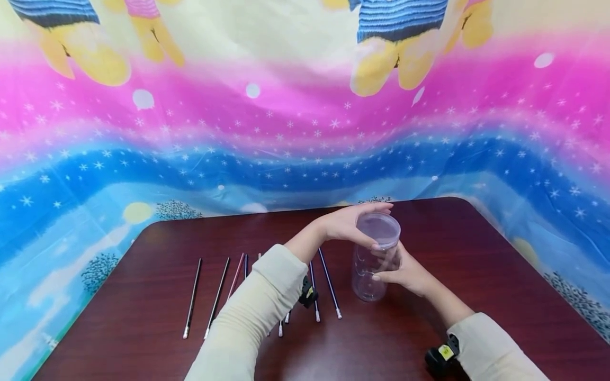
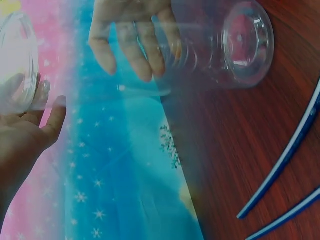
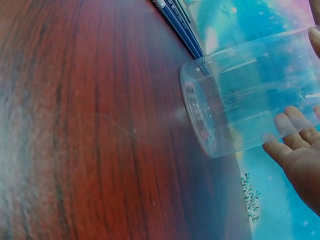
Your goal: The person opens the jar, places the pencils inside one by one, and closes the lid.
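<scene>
A tall clear plastic jar (image 1: 369, 275) stands upright on the table, right of the middle in the head view. Its round clear lid (image 1: 378, 228) is at the top. My left hand (image 1: 350, 225) grips the lid from the left, thumb at the near side and fingers round the far side. Lower down, my right hand (image 1: 407, 270) holds the jar's side between thumb and fingers. Through the clear wall in the left wrist view, the right hand's fingers (image 2: 142, 50) show. The jar's base (image 3: 200, 112) is close over the wood in the right wrist view.
Several pencils lie on the dark red table (image 1: 391, 338) left of the jar, partly hidden by the left sleeve (image 1: 257, 312). Among them are a black pencil (image 1: 193, 296) and a blue pencil (image 1: 330, 283). A printed curtain (image 1: 286, 153) hangs behind the table.
</scene>
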A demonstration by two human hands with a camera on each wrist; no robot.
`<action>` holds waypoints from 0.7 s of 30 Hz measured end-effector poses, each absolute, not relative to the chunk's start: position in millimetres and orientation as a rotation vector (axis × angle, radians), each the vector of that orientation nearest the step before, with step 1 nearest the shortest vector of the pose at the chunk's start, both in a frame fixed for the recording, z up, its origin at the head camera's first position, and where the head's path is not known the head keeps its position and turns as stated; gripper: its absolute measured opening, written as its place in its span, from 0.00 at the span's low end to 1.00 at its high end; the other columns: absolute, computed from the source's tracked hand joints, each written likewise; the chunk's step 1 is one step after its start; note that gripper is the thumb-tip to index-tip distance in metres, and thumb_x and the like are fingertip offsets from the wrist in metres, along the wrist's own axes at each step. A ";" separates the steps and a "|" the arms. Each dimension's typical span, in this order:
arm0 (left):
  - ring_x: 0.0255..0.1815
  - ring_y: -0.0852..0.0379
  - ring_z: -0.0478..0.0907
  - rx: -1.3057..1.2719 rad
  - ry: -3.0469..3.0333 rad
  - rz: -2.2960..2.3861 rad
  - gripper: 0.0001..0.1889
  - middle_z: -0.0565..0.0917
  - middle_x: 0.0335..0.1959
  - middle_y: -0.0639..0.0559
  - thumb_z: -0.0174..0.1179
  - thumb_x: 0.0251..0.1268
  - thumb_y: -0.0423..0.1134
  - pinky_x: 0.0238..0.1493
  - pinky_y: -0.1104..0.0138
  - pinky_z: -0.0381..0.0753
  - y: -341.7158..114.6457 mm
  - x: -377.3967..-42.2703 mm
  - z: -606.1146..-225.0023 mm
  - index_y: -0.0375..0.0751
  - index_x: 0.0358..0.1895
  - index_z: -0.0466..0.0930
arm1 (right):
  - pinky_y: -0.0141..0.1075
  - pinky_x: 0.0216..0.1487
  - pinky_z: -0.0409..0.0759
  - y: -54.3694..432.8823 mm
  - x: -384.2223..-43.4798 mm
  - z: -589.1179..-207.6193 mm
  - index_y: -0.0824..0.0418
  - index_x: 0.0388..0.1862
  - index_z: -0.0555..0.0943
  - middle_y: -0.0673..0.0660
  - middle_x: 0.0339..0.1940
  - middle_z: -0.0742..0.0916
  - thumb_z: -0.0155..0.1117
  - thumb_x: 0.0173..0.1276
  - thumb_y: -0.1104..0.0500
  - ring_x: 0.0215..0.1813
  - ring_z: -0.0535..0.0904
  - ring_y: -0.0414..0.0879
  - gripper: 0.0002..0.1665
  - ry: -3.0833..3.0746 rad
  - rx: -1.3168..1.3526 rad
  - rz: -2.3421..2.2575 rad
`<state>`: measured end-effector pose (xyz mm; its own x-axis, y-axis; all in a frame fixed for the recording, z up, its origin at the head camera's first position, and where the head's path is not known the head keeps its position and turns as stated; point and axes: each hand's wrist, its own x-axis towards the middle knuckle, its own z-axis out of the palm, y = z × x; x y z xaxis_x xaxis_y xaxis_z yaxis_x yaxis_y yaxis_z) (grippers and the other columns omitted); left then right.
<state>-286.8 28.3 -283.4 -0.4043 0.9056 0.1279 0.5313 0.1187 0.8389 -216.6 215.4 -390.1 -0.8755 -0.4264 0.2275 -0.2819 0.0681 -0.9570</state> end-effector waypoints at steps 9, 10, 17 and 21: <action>0.53 0.66 0.61 1.430 2.030 1.106 0.40 0.64 0.58 0.53 0.66 0.43 0.35 0.51 0.71 0.65 23.8 -288.2 -275.3 0.43 0.63 0.56 | 0.36 0.47 0.71 214.5 -217.9 -387.7 0.62 0.65 0.37 0.73 0.59 0.60 0.63 0.49 0.71 0.59 0.55 0.67 0.54 2.210 -0.732 -1.944; 0.53 0.65 0.61 1.434 2.045 1.079 0.40 0.64 0.57 0.54 0.66 0.43 0.36 0.51 0.71 0.65 21.7 -289.0 -273.7 0.43 0.63 0.56 | 0.37 0.47 0.71 214.3 -218.1 -387.5 0.62 0.64 0.38 0.74 0.59 0.60 0.63 0.49 0.70 0.59 0.55 0.67 0.54 2.207 -0.733 -1.946; 0.53 0.60 0.63 1.386 1.975 1.054 0.40 0.63 0.57 0.47 0.63 0.44 0.31 0.51 0.69 0.66 11.3 -293.7 -265.8 0.38 0.64 0.53 | 0.41 0.50 0.70 213.9 -217.7 -387.4 0.61 0.64 0.39 0.72 0.59 0.60 0.65 0.49 0.69 0.59 0.56 0.65 0.54 2.222 -0.712 -1.933; 0.54 0.61 0.61 1.429 2.004 1.022 0.41 0.62 0.58 0.47 0.64 0.43 0.33 0.51 0.71 0.65 14.8 -292.8 -266.0 0.38 0.64 0.53 | 0.39 0.49 0.70 213.9 -216.2 -388.0 0.62 0.64 0.38 0.73 0.59 0.60 0.65 0.49 0.69 0.59 0.56 0.66 0.54 2.197 -0.712 -1.950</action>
